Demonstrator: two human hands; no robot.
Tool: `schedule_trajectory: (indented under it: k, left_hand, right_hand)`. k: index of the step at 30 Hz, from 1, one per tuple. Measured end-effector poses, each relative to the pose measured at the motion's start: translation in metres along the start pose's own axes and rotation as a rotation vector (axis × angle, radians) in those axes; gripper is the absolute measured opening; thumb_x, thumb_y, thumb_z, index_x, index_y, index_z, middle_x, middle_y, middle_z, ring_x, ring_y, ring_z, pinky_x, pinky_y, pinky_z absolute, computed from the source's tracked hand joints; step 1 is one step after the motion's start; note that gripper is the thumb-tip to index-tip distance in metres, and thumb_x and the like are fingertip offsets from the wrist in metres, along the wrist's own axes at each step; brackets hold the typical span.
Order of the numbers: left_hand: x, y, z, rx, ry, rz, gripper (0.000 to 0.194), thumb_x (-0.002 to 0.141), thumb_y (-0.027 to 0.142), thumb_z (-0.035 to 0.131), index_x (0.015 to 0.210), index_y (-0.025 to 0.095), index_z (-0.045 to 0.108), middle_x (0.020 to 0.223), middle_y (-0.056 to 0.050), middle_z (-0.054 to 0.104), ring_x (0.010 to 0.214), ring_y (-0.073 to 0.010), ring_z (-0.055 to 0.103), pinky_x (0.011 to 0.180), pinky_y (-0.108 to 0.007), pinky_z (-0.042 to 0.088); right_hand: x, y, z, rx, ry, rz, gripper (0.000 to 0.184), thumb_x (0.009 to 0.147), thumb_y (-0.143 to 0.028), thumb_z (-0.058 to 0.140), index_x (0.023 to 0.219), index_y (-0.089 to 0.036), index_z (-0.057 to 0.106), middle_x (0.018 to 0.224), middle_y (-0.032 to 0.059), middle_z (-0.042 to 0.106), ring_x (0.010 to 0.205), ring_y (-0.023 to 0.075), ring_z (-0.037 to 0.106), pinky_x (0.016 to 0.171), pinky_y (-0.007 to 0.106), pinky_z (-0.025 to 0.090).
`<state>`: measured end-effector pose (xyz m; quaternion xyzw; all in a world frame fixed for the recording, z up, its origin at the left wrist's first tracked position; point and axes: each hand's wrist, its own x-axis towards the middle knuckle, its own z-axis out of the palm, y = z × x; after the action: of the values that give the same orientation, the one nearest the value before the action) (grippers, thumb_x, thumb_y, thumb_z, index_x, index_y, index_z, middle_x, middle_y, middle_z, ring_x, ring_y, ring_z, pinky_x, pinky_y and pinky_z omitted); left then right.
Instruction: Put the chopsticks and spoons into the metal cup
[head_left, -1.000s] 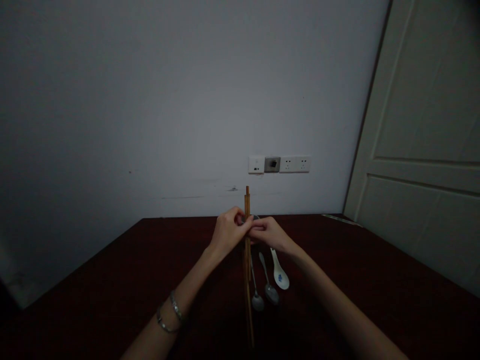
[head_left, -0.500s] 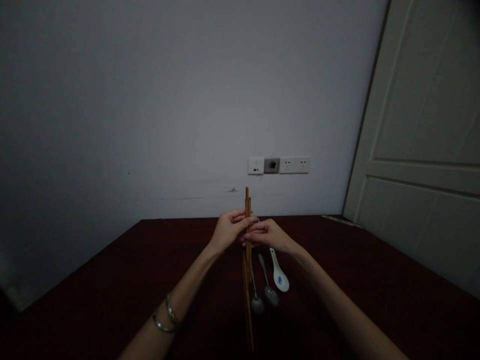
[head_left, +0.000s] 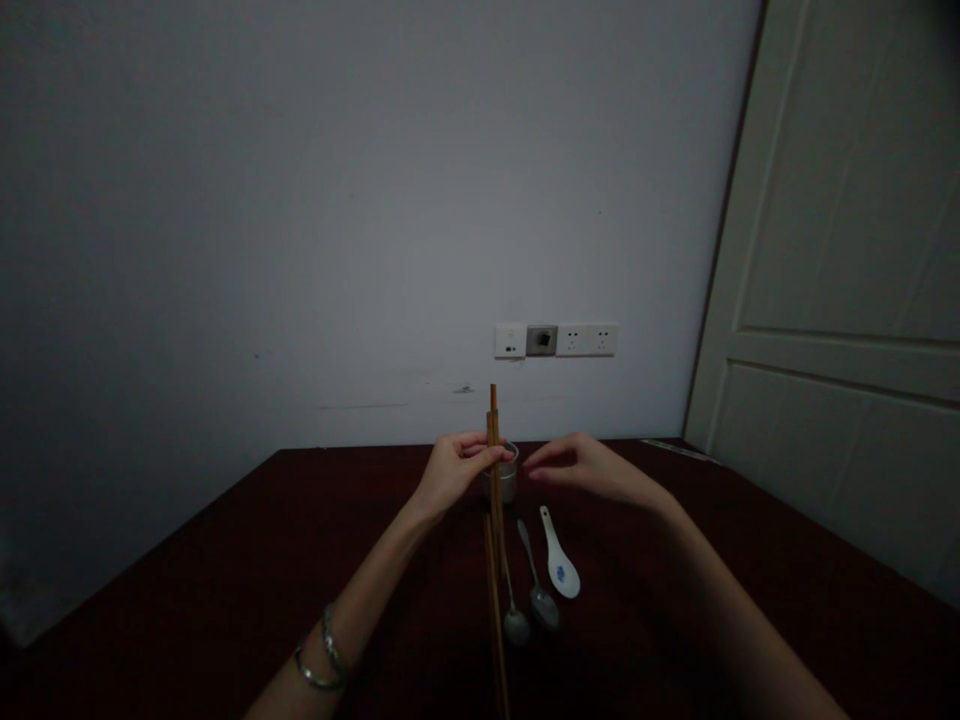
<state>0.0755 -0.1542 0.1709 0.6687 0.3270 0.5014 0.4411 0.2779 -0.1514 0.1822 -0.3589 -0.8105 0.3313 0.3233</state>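
My left hand (head_left: 459, 468) pinches a few wooden chopsticks (head_left: 495, 500), held upright with their tops at uneven heights. Behind them stands a greyish cup (head_left: 509, 484), partly hidden by the hand and the sticks. To the right of the cup my right hand (head_left: 574, 465) hovers with nothing in it, thumb and fingers apart. More chopsticks (head_left: 495, 630) lie on the table towards me. Beside them are a long-handled metal spoon (head_left: 516, 625), a second metal spoon (head_left: 544, 607) and a white soup spoon (head_left: 562, 572) with a blue mark.
The dark red table (head_left: 337, 560) meets a pale wall (head_left: 375, 250) carrying a row of sockets (head_left: 556, 340). A panelled door (head_left: 840, 300) rises at the right. A thin flat strip (head_left: 681, 450) lies near the table's back right corner.
My right hand has let go of the chopsticks and moved right, uncovering the cup. My left hand keeps hold of them in nearly the same place. The view has shifted slightly.
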Motion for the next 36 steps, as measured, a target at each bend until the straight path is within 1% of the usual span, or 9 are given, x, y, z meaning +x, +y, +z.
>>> schedule_trajectory:
  k: [3,4,5,6,10,13,21,30,36]
  left_hand:
    - [-0.003,0.000,0.001,-0.062,-0.003,-0.034,0.031,0.068,0.030,0.067,0.089,0.007,0.065,0.083,-0.012,0.069,0.077,-0.0196,0.065,0.079,-0.033,0.049]
    - [-0.003,-0.002,0.001,-0.080,-0.006,-0.047,0.032,0.067,0.031,0.067,0.089,0.007,0.065,0.082,-0.012,0.069,0.076,-0.0199,0.065,0.078,-0.034,0.049]
    - [-0.004,-0.003,0.001,-0.094,-0.007,-0.058,0.033,0.066,0.031,0.068,0.089,0.007,0.065,0.081,-0.012,0.069,0.075,-0.0200,0.066,0.077,-0.034,0.050]
    - [-0.006,-0.004,0.002,-0.103,-0.011,-0.065,0.034,0.066,0.032,0.069,0.089,0.007,0.065,0.080,-0.012,0.069,0.074,-0.0201,0.066,0.076,-0.034,0.050]
    - [-0.010,-0.006,0.003,-0.117,-0.061,-0.054,0.033,0.066,0.032,0.069,0.089,0.008,0.066,0.082,-0.011,0.069,0.074,-0.0195,0.065,0.076,-0.033,0.049]
    - [-0.013,-0.004,0.006,-0.111,-0.102,-0.027,0.029,0.069,0.032,0.067,0.088,0.009,0.067,0.081,-0.010,0.069,0.074,-0.0191,0.065,0.075,-0.032,0.049]
    - [-0.014,-0.004,0.007,-0.064,-0.155,-0.005,0.025,0.071,0.031,0.064,0.081,0.008,0.067,0.078,-0.011,0.069,0.074,-0.0192,0.064,0.075,-0.033,0.048]
    - [-0.016,-0.003,0.005,-0.037,-0.196,-0.006,0.025,0.073,0.030,0.063,0.087,0.009,0.067,0.080,-0.011,0.069,0.077,-0.0196,0.065,0.077,-0.032,0.048]
    - [-0.014,-0.004,0.004,-0.055,-0.202,-0.005,0.029,0.074,0.031,0.062,0.093,0.009,0.067,0.081,-0.010,0.069,0.078,-0.0201,0.065,0.078,-0.032,0.047]
  right_hand:
    - [-0.003,-0.014,-0.003,-0.024,0.399,-0.077,0.025,0.072,-0.036,0.060,0.089,-0.019,0.070,0.092,0.0065,0.069,0.089,0.0220,0.062,0.081,0.038,0.047]
    - [-0.003,-0.018,0.000,-0.001,0.492,-0.113,0.026,0.072,-0.036,0.060,0.090,-0.019,0.069,0.095,0.0070,0.068,0.091,0.0224,0.061,0.082,0.038,0.048]
    - [-0.001,-0.020,0.005,0.031,0.547,-0.146,0.027,0.072,-0.036,0.060,0.092,-0.019,0.069,0.097,0.0074,0.068,0.093,0.0225,0.060,0.082,0.038,0.048]
    - [0.000,-0.022,0.011,0.067,0.562,-0.174,0.028,0.072,-0.035,0.061,0.094,-0.019,0.068,0.098,0.0075,0.067,0.093,0.0221,0.060,0.081,0.038,0.049]
    - [0.007,-0.019,0.034,0.205,0.459,-0.208,0.037,0.070,-0.033,0.064,0.105,-0.022,0.063,0.098,0.0063,0.067,0.085,0.0186,0.063,0.075,0.035,0.051]
    - [0.010,-0.015,0.041,0.265,0.422,-0.190,0.040,0.067,-0.033,0.066,0.106,-0.022,0.063,0.095,0.0060,0.066,0.078,0.0172,0.063,0.067,0.032,0.053]
    - [0.009,-0.016,0.042,0.263,0.450,-0.210,0.035,0.067,-0.032,0.066,0.101,-0.021,0.066,0.085,0.0047,0.066,0.070,0.0151,0.062,0.063,0.029,0.052]
    - [0.008,-0.017,0.040,0.234,0.434,-0.210,0.032,0.067,-0.033,0.067,0.096,-0.020,0.067,0.084,0.0053,0.067,0.072,0.0162,0.063,0.064,0.030,0.053]
    - [0.007,-0.019,0.043,0.256,0.427,-0.174,0.034,0.066,-0.037,0.066,0.095,-0.020,0.067,0.081,0.0046,0.067,0.067,0.0155,0.062,0.056,0.029,0.053]
